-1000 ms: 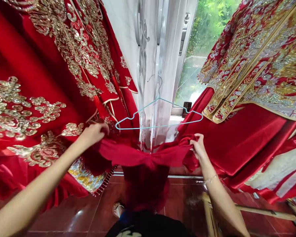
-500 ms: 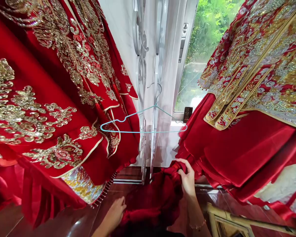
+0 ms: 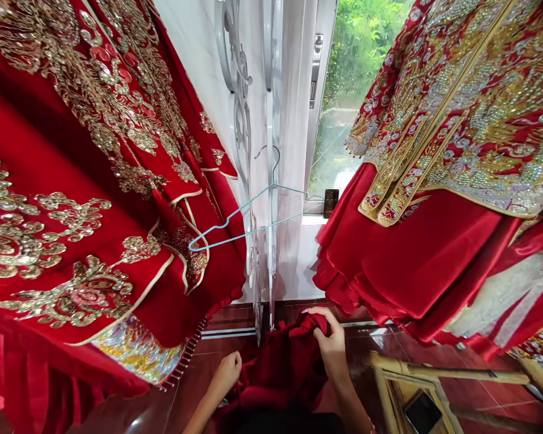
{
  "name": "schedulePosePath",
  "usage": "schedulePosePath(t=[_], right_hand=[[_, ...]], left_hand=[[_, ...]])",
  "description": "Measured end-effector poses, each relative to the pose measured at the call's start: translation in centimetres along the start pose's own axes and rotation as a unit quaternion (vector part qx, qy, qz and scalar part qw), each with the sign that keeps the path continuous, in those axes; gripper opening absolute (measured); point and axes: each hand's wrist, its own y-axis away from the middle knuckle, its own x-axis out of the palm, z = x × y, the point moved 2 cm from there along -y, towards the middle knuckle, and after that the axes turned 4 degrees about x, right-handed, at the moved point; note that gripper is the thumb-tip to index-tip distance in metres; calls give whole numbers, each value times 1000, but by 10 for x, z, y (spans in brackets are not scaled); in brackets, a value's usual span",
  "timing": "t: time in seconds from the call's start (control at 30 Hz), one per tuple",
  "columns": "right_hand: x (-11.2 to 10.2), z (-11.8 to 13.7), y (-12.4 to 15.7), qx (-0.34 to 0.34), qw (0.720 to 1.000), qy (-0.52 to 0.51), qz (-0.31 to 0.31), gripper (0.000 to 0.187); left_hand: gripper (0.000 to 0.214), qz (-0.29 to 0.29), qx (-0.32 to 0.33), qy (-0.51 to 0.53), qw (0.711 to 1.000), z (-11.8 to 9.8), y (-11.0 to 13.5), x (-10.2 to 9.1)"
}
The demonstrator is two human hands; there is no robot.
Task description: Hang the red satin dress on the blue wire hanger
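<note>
A bunched dark red garment (image 3: 287, 361) hangs low in front of me, its lower part running down toward my lap. My right hand (image 3: 332, 343) grips its gathered upper edge at the right, thumb and fingers closed on the cloth. At its left side my left hand (image 3: 226, 375) is closed, fingers curled against the garment's edge. Above both hands a light blue wire hanger (image 3: 235, 240) with a metal hook hangs bare and turned at an angle.
Red embroidered gowns hang close by, one on the left (image 3: 72, 235) and one on the right (image 3: 416, 253). A white metal rack (image 3: 271, 241) stands between them. A small dark timer (image 3: 330, 203) sits on the window ledge. Lower right, a phone (image 3: 422, 413) lies on a bamboo stool (image 3: 389, 367).
The hanger has swivelled, its left end now lower and its right end farther back. Both hands have shifted slightly with the garment; my left fingers are curled tighter. My view has swung right.
</note>
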Motion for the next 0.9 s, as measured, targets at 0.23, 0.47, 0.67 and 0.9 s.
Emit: schedulePosePath(t=[0.23,0.47,0.67,0.9], right_hand=[[4,-2,5,11,1000,-9,2,27],[-4,5,-10,21,993,-83,-80,45],[2,30,-12,83,977,-193,-30,62],[12,46,-7,72,982,-176,11,66]], left_hand=[[13,-111,14,75,991,-11,-3,-13],[22,-276,-22,321,906,-26,14,-37],[38,-257,9,460,850,-60,26,-46],[26,-271,62,107,955,-96,34,-77]])
